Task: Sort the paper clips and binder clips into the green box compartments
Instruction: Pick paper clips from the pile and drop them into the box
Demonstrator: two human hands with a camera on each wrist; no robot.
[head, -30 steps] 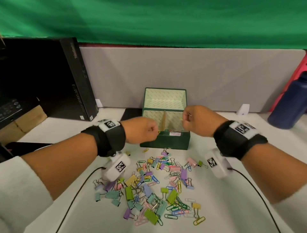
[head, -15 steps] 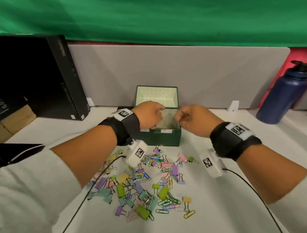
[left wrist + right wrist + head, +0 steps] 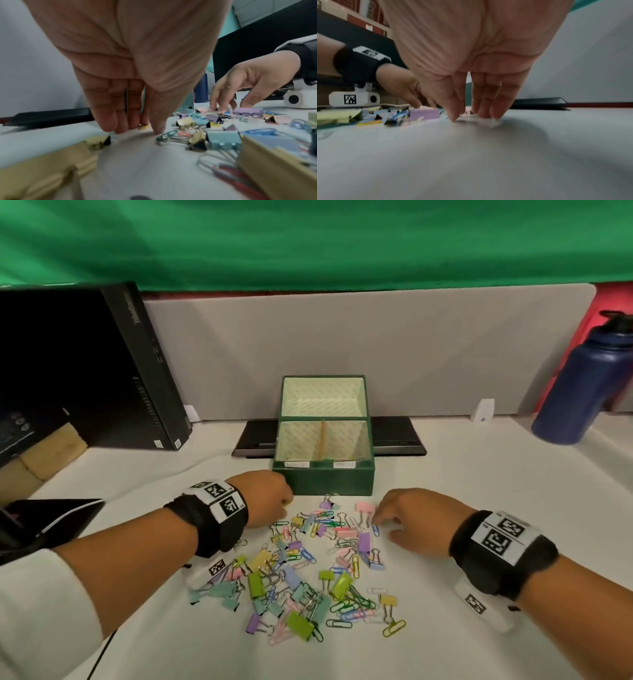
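A person's left hand (image 3: 270, 497) pinches a small yellow clip (image 3: 143, 126) on the table at ten o'clock of the clip pile (image 3: 301, 570); its axis is unclear. The right hand (image 3: 411, 518) reaches down at two o'clock, grip unclear. The green box (image 3: 323, 477) stands open at twelve.

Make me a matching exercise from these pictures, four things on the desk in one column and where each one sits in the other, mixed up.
Things:
1. green box
2. blue bottle
3. black computer tower
4. pile of clips

Places:
A. far right, by the grey divider
B. nearest the person, between the two forearms
C. middle of the desk, lid open, just behind the clips
D. far left, standing upright

Pairs: 1-C, 2-A, 3-D, 4-B
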